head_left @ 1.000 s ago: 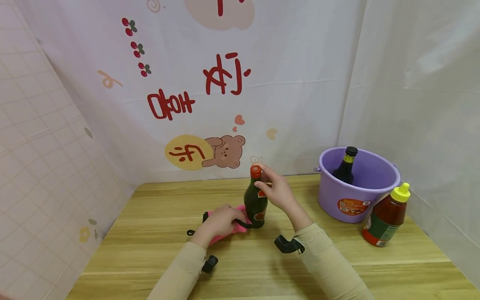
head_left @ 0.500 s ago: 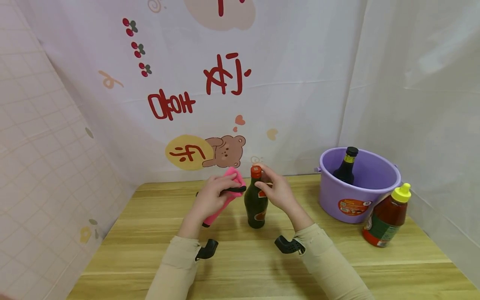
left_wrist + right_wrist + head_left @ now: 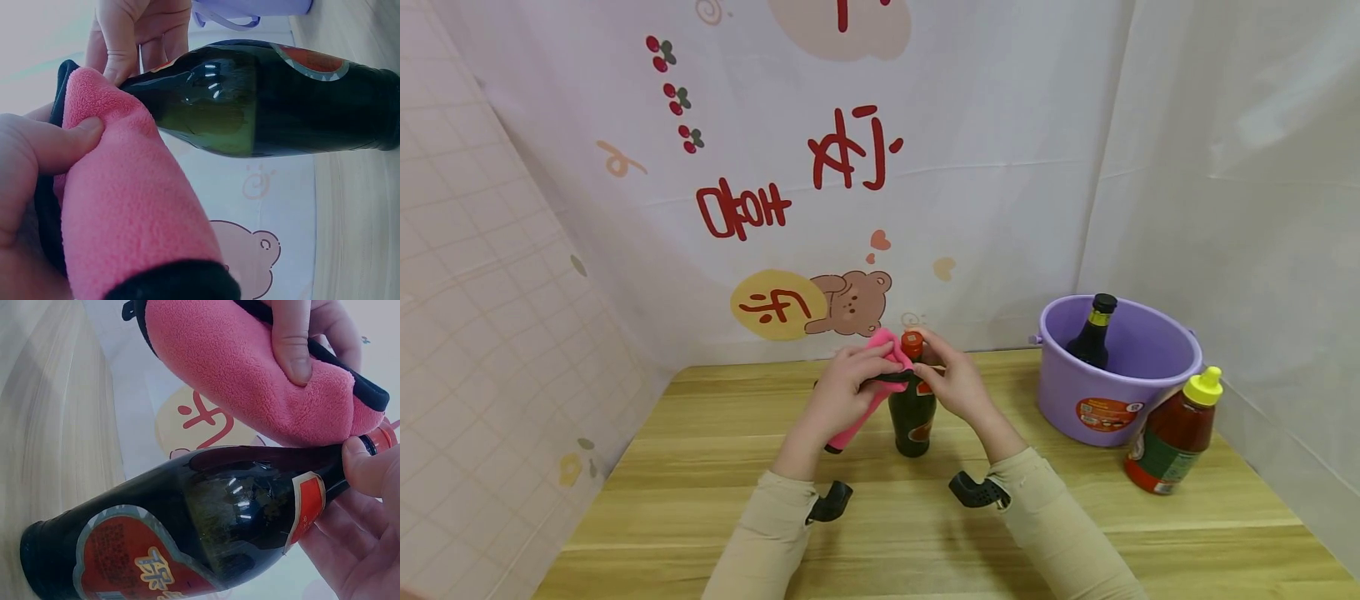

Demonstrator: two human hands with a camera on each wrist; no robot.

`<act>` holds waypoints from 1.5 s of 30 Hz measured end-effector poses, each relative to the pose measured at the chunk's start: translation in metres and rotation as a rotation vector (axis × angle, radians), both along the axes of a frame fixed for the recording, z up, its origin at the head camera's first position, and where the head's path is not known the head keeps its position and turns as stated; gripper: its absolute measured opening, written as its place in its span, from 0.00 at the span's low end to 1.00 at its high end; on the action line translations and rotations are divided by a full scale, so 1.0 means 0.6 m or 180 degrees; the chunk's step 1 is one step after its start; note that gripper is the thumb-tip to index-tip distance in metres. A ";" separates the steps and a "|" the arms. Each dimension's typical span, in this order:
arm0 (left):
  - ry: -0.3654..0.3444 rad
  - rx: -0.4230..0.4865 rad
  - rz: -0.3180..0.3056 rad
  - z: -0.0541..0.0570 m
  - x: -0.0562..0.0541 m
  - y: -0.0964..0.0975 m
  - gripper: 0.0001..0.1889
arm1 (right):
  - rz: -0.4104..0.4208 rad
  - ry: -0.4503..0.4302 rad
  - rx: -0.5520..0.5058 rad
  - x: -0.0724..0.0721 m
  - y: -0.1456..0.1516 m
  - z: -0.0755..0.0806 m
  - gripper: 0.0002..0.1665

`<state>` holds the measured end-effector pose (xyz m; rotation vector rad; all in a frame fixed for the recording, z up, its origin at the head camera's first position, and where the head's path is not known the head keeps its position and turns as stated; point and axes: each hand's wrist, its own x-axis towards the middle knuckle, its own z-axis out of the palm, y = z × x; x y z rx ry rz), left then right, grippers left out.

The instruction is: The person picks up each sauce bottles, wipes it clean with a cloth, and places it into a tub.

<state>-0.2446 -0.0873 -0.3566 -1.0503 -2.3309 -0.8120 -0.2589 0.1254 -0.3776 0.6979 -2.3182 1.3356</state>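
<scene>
A dark green glass bottle (image 3: pixel 912 421) with a red cap (image 3: pixel 912 342) and red labels stands upright on the table. My right hand (image 3: pixel 958 383) holds it by the neck, the thumb (image 3: pixel 365 464) just below the cap. In my left hand (image 3: pixel 841 392) is a folded pink fleecy cloth (image 3: pixel 134 200) with black edging, pinched between thumb and fingers. The cloth lies against the bottle's neck on the left side, as the right wrist view shows. Its lower end hangs beside the bottle.
To the right stands a purple bucket (image 3: pixel 1052 392) with a dark bottle (image 3: pixel 1090 342) leaning inside it. A red sauce bottle (image 3: pixel 1172 437) with a yellow cap is in front of the bucket. The wooden table (image 3: pixel 700 500) meets a printed curtain (image 3: pixel 1000 250) at the back.
My left hand has lifted the pink cloth from beside the bottle's base up to its neck, swinging left and then back right. My right hand keeps its hold on the neck.
</scene>
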 end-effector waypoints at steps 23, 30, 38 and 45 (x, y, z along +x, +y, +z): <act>-0.0081 -0.0538 -0.0065 -0.023 0.008 -0.015 0.10 | -0.0017 -0.0098 -0.0035 0.002 0.000 -0.001 0.34; -0.0236 -0.0557 0.0011 -0.040 0.013 -0.021 0.11 | 0.0030 -0.0152 -0.0069 0.002 0.001 0.000 0.34; -0.0267 -0.0537 0.0045 -0.057 0.018 -0.026 0.11 | 0.0017 -0.0109 -0.0066 0.002 0.002 0.000 0.33; -0.0272 -0.0563 -0.0026 -0.073 0.017 -0.032 0.11 | -0.0002 -0.0121 -0.0042 0.001 0.001 0.001 0.33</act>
